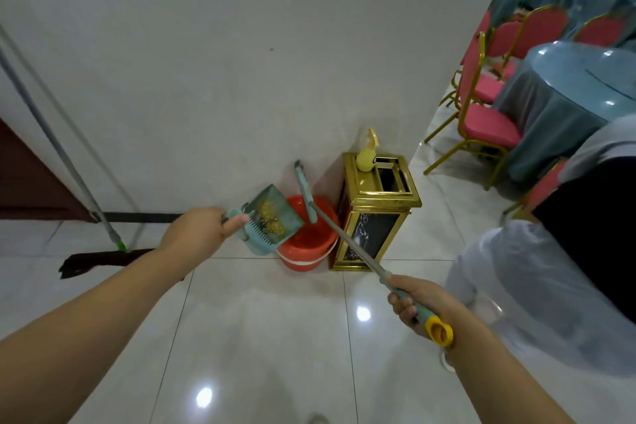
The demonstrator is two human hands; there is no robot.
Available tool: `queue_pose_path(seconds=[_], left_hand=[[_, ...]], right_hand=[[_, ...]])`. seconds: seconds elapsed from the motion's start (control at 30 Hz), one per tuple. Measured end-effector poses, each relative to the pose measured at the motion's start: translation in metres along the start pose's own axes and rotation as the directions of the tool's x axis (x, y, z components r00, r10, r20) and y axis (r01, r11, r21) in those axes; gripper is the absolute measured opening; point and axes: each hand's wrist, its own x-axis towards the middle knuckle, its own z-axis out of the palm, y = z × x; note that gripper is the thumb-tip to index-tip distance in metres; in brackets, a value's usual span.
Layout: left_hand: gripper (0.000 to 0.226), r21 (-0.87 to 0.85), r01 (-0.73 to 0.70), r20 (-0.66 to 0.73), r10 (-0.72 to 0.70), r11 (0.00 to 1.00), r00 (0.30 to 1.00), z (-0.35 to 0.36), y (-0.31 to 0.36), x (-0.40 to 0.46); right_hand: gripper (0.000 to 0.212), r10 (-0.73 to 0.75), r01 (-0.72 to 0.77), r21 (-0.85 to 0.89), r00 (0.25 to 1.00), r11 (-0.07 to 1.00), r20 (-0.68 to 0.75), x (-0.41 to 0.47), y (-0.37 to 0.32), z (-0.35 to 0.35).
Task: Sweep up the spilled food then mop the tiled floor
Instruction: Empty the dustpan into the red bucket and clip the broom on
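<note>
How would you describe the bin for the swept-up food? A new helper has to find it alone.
Look to the white wall ahead, at its corner near the round dining table. Two containers stand on the floor against it: a low red bucket and, right beside it, the bin. The bin is the tall, boxy one with shiny gold trim, dark marbled panels and a yellow spray bottle on top.

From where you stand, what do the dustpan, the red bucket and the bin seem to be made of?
Dustpan: probably matte teal plastic, with moulded comb teeth. Red bucket: likely plastic, smooth, uniform colour. Bin: shiny gold metal-look frame; dark marble-patterned panels, real stone or print unclear.
</note>
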Motion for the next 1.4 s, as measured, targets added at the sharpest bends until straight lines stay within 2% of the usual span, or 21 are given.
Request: queue_pose_path(seconds=[0.23,0.33,0.5,0.77,0.9,1.0,1.07,1.23,1.4], left_hand=[[0.050,0.103,-0.149,0.035,0.146,0.983,0.989,-0.022,0.011,0.049],[0.050,0.152,-0.263,0.061,0.257,0.953,0.965,-0.028,0.014,0.060],[0.056,0.313,-0.369,0.119,0.349,0.875,0.929,-0.037,0.020,0.071],[0.054,0.372,-0.580,0.252,0.522,0.725,0.815,-0.029,0.047,0.061],[0.050,0.409,-0.697,0.364,0.596,0.588,0.716,-0.010,0.061,0.044],[0.049,0.410,-0.775,0.517,0.578,0.481,0.632,0.012,0.067,0.026],[0.044,0.389,-0.802,0.589,0.547,0.453,0.595,0.026,0.068,0.017],[0.040,0.378,-0.824,0.630,0.534,0.422,0.564,0.058,0.069,0.008],[0.038,0.401,-0.839,0.641,0.542,0.367,0.543,0.055,0.072,0.022]], right_hand=[[0.031,0.056,-0.049,0.111,0.997,0.993,-0.058,0.028,0.006,-0.003],[0.028,0.058,-0.046,0.169,0.996,0.985,-0.070,0.027,0.017,0.002],[0.031,0.029,-0.018,0.244,0.999,0.970,-0.041,0.022,0.033,0.007],[0.033,-0.001,-0.008,0.394,1.000,0.919,0.022,0.018,0.048,0.017],[0.037,-0.038,0.013,0.459,0.998,0.888,0.046,0.014,0.049,0.020],[0.030,-0.022,0.006,0.457,0.999,0.889,0.029,0.016,0.050,0.018],[0.026,-0.004,-0.005,0.453,1.000,0.892,0.018,0.017,0.050,0.016],[0.020,0.011,-0.019,0.437,1.000,0.899,0.019,0.017,0.052,0.013],[0.013,0.024,-0.031,0.429,0.999,0.903,0.023,0.015,0.051,0.007]])
